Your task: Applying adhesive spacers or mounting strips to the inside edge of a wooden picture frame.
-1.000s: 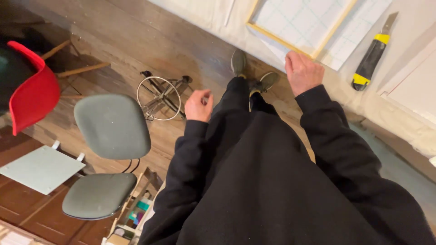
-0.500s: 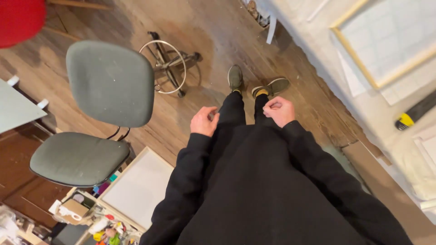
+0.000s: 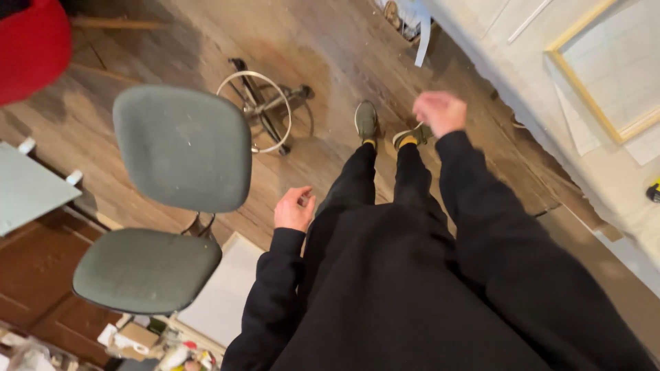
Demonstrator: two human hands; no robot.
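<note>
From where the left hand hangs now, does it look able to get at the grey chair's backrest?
Probably yes. The left hand is empty, fingers loosely curled, beside the leg, and the grey chair's backrest stands just to its left with only bare wooden floor between them; nothing blocks the way.

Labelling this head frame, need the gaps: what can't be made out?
- Right hand: motion-blurred, so its fingers and any grip are unclear.
- Left hand: fingers curled inward, so the palm is hidden.
- Yellow tool: cut off by the right edge.
- Red chair: cut off by the top-left corner.
- Framed panel: cropped at the top right.
- Clutter at the bottom edge: too small to identify.
</note>
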